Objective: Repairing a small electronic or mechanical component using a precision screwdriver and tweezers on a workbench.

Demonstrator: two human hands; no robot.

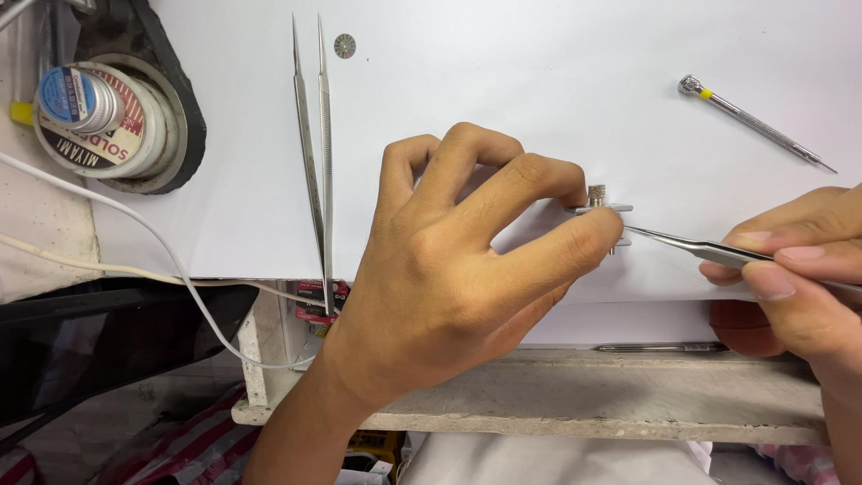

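White paper-covered worktop (503, 90). Left hand (458, 260): grip pinching small metal holder (600, 211) near paper's front edge. Right hand (790, 269): grip closed on fine tweezers (682, 242), tips at holder. Spare tweezers (314, 162), screwdriver (754, 121) nearby. Risk: tips slipping, flicking tiny part away.

Small metal holder (603, 212) pinched upright; slim tweezers (691, 245) tip touching it.
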